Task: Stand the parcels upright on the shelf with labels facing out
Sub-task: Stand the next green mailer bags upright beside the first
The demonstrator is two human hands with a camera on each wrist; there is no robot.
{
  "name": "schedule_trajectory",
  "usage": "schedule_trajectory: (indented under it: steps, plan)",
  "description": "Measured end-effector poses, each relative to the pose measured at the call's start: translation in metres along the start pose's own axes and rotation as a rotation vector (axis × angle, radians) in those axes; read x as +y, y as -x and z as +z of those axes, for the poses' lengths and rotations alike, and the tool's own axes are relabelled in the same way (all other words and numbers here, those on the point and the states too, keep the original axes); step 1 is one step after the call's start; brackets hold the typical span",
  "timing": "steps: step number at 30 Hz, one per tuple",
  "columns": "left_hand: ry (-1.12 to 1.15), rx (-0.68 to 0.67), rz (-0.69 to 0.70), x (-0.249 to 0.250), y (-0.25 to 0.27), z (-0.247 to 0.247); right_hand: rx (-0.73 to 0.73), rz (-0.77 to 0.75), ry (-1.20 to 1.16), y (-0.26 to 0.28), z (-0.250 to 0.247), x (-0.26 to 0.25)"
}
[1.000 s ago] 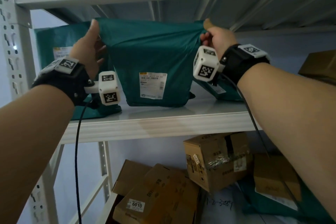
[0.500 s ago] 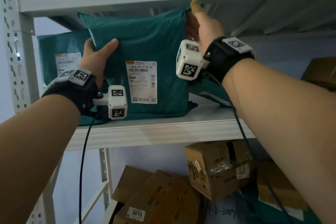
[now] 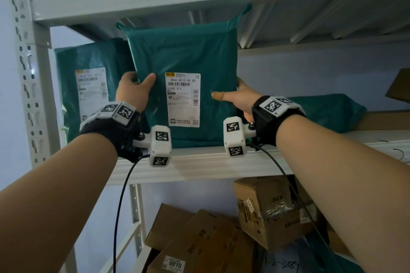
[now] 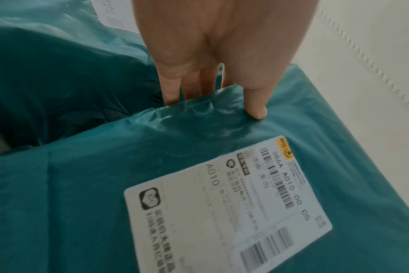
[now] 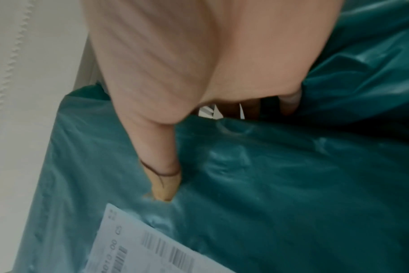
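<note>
— Hands on it? Where does it stand?
— Green parcel stands upright on the shelf, label outward. Left hand clamps its nine o'clock edge, right hand its three o'clock edge, thumbs in front, fingers curled behind.

Bare forearms wear black wrist straps carrying white marker-printed camera blocks trailing black cables.
</note>
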State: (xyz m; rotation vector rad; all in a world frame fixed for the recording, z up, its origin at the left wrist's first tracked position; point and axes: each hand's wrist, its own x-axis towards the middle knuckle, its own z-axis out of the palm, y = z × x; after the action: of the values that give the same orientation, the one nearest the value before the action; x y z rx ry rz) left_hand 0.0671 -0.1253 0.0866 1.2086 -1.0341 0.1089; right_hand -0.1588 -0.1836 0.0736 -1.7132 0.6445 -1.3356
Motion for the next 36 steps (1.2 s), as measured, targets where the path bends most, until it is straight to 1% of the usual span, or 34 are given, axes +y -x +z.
schedule_trajectory:
  steps: [2,4,7,9,11,14,17,21,23,25,27,29,32,34,36]
  plan:
    - [-0.065,-0.015,-0.019,-0.006,0.002,0.000,0.018,-0.007,0.020,-0.002,0.002,0.005]
    - [-0.144,-0.063,-0.042,-0.012,0.005,0.000,0.043,-0.010,0.047,-0.002,0.004,0.010]
    - [-0.291,-0.133,-0.076,-0.017,0.010,0.004,0.135,0.023,0.141,-0.006,0.005,0.023]
    - [-0.338,-0.156,-0.084,-0.019,0.013,0.007,0.151,0.021,0.190,-0.007,0.005,0.028]
    - [-0.338,-0.158,-0.082,-0.021,0.014,0.006,0.069,0.010,0.210,-0.002,0.007,0.024]
    - [-0.232,-0.174,-0.111,-0.023,0.010,-0.001,-0.065,0.023,0.161,0.001,0.006,0.017]
    - [-0.217,-0.142,-0.097,-0.027,0.004,-0.007,-0.108,0.040,0.135,0.000,0.000,0.013]
    - [-0.247,-0.115,-0.051,-0.028,0.005,-0.010,-0.075,0.120,0.257,0.002,-0.004,0.008]
    - [-0.293,-0.107,-0.001,-0.025,0.004,-0.012,-0.094,0.106,0.358,0.005,-0.001,0.001]
    - [-0.332,-0.063,0.059,-0.021,0.002,-0.015,-0.123,0.080,0.457,0.010,0.004,-0.011]
    - [-0.378,-0.032,0.082,-0.018,-0.002,-0.018,-0.132,0.051,0.505,0.010,0.008,-0.020]
    - [-0.423,-0.055,0.090,-0.017,0.000,-0.021,-0.120,0.043,0.502,0.007,0.010,-0.020]
    - [-0.435,-0.061,0.099,-0.017,0.008,-0.021,-0.094,0.066,0.408,0.006,0.019,-0.016]
    - [-0.445,-0.026,0.085,-0.015,0.014,-0.021,-0.038,0.058,0.350,-0.009,0.022,0.001]
    - [-0.450,0.001,0.060,-0.014,0.019,-0.022,-0.033,0.030,0.295,-0.035,0.019,0.024]
